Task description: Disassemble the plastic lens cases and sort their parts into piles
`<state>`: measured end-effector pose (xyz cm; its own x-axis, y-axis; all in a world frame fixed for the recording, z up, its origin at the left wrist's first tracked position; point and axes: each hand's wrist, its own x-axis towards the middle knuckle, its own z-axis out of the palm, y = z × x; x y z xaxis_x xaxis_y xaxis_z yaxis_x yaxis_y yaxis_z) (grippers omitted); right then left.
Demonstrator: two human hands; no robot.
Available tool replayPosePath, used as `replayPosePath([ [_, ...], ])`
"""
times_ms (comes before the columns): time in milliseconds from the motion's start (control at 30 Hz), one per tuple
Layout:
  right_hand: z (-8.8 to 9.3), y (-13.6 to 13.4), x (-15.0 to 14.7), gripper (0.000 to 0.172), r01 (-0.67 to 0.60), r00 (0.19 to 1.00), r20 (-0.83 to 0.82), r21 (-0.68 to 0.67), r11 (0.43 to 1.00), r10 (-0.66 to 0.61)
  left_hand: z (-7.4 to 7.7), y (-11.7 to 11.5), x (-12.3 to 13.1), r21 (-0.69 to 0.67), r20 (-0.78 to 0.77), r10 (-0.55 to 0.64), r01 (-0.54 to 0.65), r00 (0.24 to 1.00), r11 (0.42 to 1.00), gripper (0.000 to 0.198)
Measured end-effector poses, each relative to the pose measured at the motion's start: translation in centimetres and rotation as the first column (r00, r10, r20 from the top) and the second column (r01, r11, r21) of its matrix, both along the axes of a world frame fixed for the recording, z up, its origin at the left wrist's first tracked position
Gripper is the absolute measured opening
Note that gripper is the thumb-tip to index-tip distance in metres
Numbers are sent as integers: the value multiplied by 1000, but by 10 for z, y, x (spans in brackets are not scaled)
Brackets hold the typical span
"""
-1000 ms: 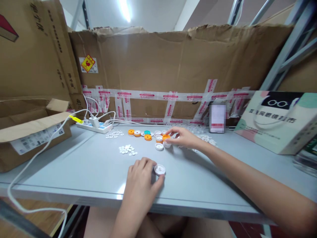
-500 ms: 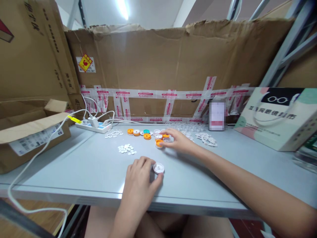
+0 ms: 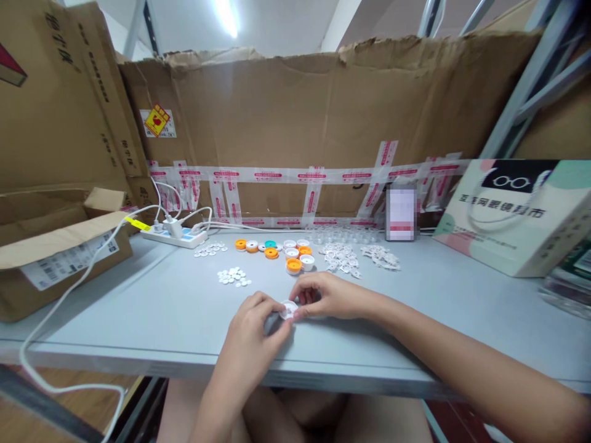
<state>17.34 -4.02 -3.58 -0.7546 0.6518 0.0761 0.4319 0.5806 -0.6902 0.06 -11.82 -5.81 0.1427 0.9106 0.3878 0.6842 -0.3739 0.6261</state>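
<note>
A small round white cap (image 3: 289, 309) with a raised rim lies on the grey table between my hands. My left hand (image 3: 256, 326) holds its left side between thumb and fingers. From the right, my right hand (image 3: 325, 298) has its thumb and index finger closed at the cap's opposite edge. Something pale sits inside the rim, too small to make out. Beyond my hands stand an orange cup-shaped part (image 3: 293, 266) and a white one (image 3: 307, 263), with more behind them.
White discs (image 3: 233, 276) lie in a loose pile to the left. Small clear-and-white pieces (image 3: 340, 258) are heaped at the back right. A power strip (image 3: 175, 235), an open carton (image 3: 69, 246), a phone (image 3: 401, 212) and a paper bag (image 3: 503, 227) surround the work area.
My right hand has come back from the orange and white cups toward me and now meets the white cap. My left hand stays at the cap. The view has shifted slightly.
</note>
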Motion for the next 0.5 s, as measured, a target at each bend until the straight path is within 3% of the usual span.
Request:
replayPosePath([
  [267,-5,0,-1,32,-63,997,-44,-26,998,62,13,10,-3,-122,-45,-20,14,999,992,13],
  [400,-6,0,-1,29,-50,998,-42,-7,999,49,25,19,-3,-183,-232,-27,-16,972,983,11],
  [500,-7,1,-2,29,-51,997,-54,-12,999,50,30,24,-1,-150,-397,-53,-8,916,989,15],
])
